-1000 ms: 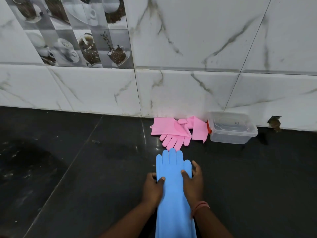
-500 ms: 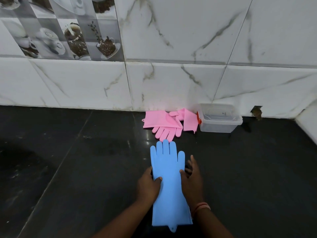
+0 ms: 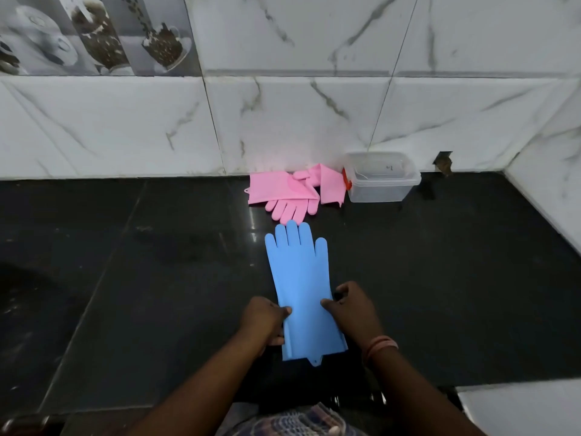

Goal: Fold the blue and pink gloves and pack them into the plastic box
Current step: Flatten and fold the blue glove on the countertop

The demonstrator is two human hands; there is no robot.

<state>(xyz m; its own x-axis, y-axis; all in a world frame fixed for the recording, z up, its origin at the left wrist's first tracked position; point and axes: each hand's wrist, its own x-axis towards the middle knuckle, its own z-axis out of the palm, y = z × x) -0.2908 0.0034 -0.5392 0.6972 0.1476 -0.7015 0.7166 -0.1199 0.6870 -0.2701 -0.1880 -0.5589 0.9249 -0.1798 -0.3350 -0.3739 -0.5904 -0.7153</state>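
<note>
Both hands (image 3: 309,316) pinching blue glove's (image 3: 298,278) side edges, dark counter (image 3: 125,278) around.

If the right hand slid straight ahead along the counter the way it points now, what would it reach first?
The right hand points up and slightly left, thumb on the blue glove. It would probably run along that glove's right edge first; beyond lie the pink gloves. Depth is uncertain.
</note>
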